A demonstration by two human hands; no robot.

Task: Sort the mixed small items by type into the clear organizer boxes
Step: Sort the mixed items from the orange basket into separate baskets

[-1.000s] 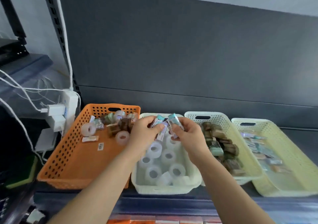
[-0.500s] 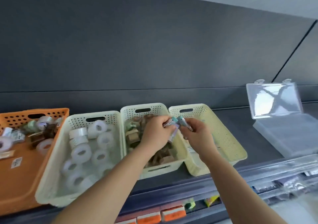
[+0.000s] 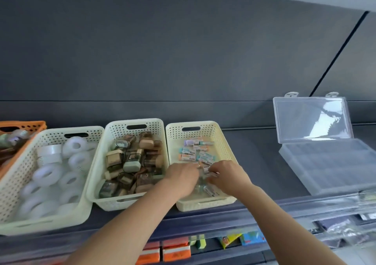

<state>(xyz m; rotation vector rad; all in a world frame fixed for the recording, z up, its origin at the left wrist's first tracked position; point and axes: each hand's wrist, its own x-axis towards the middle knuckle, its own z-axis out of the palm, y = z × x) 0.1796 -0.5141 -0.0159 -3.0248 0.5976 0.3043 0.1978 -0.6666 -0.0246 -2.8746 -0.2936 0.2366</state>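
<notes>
Partway: right hand [image 3: 227, 176] pinching small pastel wrapped packets [image 3: 212, 173] in cream perforated basket [image 3: 222, 140], grip of left hand [image 3: 183, 178] unclear; orange plastic basket [image 3: 26, 125], 9 o'clock, unsorted

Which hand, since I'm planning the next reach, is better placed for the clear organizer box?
Probably right: the right hand lies nearer the clear organizer box; the left hand would cross it.

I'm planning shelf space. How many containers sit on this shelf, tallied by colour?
Orange basket: 1
Cream baskets: 3
Clear organizer box: 1
Total: 5
</notes>
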